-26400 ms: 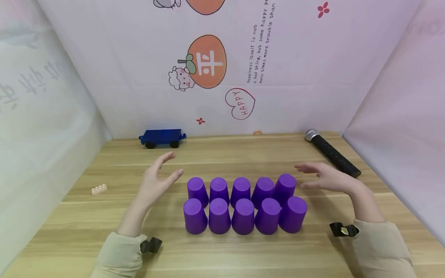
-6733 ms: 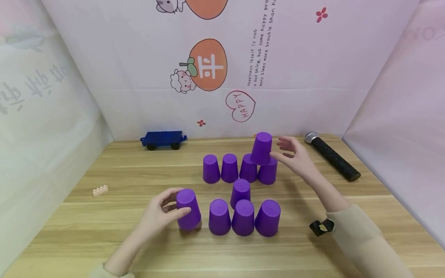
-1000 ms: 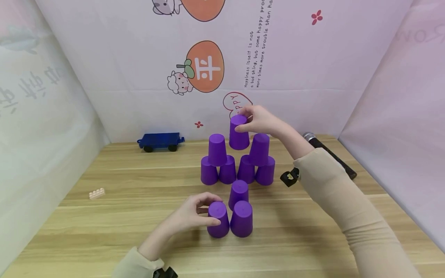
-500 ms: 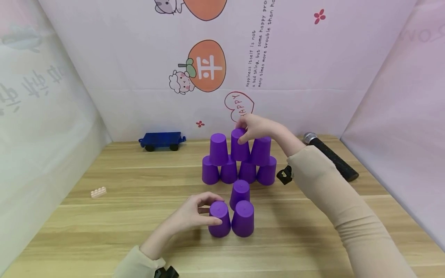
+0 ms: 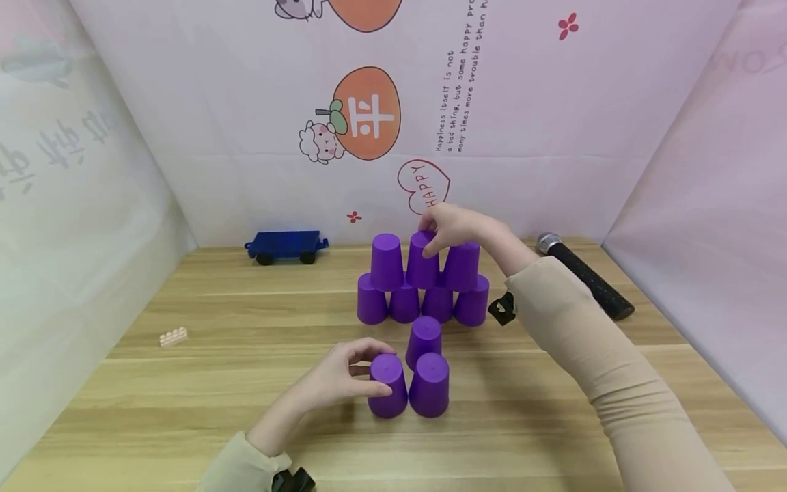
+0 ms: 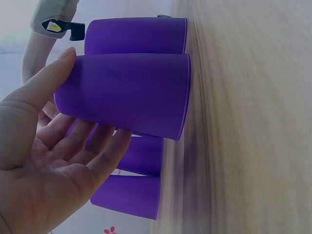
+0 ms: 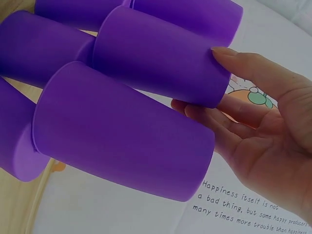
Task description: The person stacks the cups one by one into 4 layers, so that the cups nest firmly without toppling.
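Observation:
All the cups are purple and stand upside down. At the back, several form a bottom row (image 5: pixel 371 304), with a left cup (image 5: pixel 386 263) and a right cup (image 5: pixel 462 266) on top. Between these two, my right hand (image 5: pixel 455 225) pinches a middle cup (image 5: pixel 423 266) near its base; thumb and fingers lie on opposite sides of that cup (image 7: pixel 156 58) in the right wrist view. Nearer the front, my left hand (image 5: pixel 344 374) holds a front cup (image 5: pixel 389 395), thumb on one side and fingers under it in the left wrist view. Beside it stand another front cup (image 5: pixel 430 389) and a cup behind (image 5: pixel 424 342).
A blue toy wagon (image 5: pixel 285 246) sits at the back left, by the patterned cloth backdrop (image 5: pixel 522 137). A black microphone (image 5: pixel 584 277) lies at the back right. On the left of the wooden table (image 5: pixel 184 424) is a small pale toy brick (image 5: pixel 173 336).
Two rows of cups have become a two-tier stack with three cups in front. Over the last second, my right hand has lowered the middle cup between the upper two; my left hand stayed put.

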{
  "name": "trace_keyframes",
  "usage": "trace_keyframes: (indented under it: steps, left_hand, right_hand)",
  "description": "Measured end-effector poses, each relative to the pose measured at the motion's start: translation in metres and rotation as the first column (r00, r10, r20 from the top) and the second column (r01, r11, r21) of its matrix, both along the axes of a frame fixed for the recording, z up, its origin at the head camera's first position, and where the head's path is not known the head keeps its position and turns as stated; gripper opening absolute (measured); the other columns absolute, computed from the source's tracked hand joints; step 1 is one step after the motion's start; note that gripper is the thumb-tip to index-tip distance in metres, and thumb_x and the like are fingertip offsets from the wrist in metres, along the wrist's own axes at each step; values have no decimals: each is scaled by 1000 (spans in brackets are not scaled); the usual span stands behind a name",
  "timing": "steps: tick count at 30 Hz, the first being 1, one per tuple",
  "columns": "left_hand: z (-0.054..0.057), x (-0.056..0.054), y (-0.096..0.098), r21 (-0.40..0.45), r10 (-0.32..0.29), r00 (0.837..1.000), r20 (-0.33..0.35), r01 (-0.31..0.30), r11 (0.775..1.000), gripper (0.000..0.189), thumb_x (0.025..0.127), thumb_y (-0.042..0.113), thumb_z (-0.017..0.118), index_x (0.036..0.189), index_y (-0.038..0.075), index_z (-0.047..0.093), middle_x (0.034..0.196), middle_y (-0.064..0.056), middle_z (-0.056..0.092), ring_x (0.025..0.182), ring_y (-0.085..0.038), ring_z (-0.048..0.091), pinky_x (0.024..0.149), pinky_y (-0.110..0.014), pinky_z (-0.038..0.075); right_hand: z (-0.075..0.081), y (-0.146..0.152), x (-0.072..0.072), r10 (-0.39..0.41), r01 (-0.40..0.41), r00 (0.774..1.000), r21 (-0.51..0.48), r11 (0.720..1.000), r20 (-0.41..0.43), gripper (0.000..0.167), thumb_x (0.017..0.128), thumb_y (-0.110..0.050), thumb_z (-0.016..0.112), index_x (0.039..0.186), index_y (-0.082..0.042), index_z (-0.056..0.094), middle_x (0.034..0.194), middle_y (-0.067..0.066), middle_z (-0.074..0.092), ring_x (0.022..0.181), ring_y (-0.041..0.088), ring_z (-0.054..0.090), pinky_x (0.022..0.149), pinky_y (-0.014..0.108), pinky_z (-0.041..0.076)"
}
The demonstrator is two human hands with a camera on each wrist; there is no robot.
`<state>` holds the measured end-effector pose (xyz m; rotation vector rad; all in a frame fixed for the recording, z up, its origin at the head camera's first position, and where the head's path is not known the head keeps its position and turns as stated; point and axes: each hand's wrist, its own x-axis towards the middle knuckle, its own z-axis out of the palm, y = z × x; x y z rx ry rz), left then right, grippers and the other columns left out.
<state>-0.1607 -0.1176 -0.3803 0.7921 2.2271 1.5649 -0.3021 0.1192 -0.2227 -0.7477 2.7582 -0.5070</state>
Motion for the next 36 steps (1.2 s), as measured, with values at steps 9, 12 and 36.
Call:
trace_keyframes:
  steps: [9, 12, 36]
  left_hand:
    - [-2, -1, -3, -12, 1, 1000, 8, -1, 1000, 51, 76, 20, 79, 122, 8, 58, 114, -7, 62, 108, -19, 57, 96, -31, 51]
    - [-2, -1, -4, -14, 12, 1000, 22, -11, 1000, 51, 75, 20, 80, 121, 12, 58, 114, -5, 62, 108, -18, 57, 97, -30, 50]
    - [6, -6, -11, 122, 122, 991, -55, -115, 986, 46, 77, 15, 78, 119, 9, 59, 114, -10, 64, 101, -17, 63, 92, -28, 53]
  right_hand:
    - [2, 0, 2, 24, -24, 1000, 32, 999, 0, 44, 78, -10, 73, 116, 6, 59, 117, 22, 62, 113, 34, 57, 99, 43, 47]
    - [3, -1, 1, 44, -44, 999, 37, 998, -5, 44, 78, -10, 72, 116, 7, 59, 117, 23, 62, 113, 34, 57, 99, 42, 47]
    - [-22, 64, 79, -160, 60, 975, -518, 853, -152, 62, 88, -23, 66, 140, -2, 38, 144, 18, 41, 137, 32, 35, 115, 47, 28]
